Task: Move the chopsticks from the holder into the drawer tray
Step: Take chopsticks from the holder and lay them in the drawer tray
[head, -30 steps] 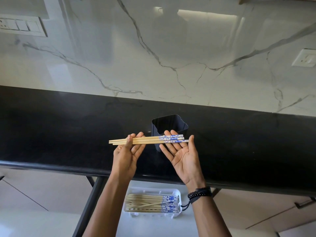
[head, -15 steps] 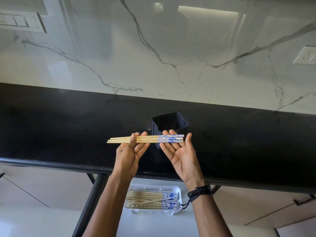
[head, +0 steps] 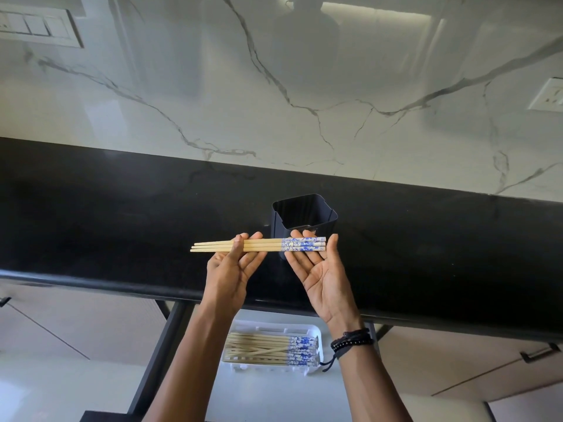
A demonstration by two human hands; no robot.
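Three wooden chopsticks (head: 268, 245) with blue-patterned ends lie level across the fingers of both hands, above the black counter. My left hand (head: 231, 269), palm up, pinches their plain ends between thumb and fingers. My right hand (head: 320, 269), palm up with straight fingers, carries the patterned ends, its thumb standing by their tips. Just behind the hands stands the dark square holder (head: 304, 214), and no chopsticks show in it. Below the counter edge, the white drawer tray (head: 274, 325) holds several chopsticks (head: 265, 348) lying lengthwise.
The black countertop (head: 122, 223) runs across the view under a marble wall with a switch plate (head: 36, 25) and a socket (head: 548, 94). The open drawer (head: 274, 397) sits under the counter between my forearms. A cupboard handle (head: 539, 353) is at the lower right.
The three chopsticks have been evened up and lie level and closer together. Both hands stay in almost the same place in front of the holder.
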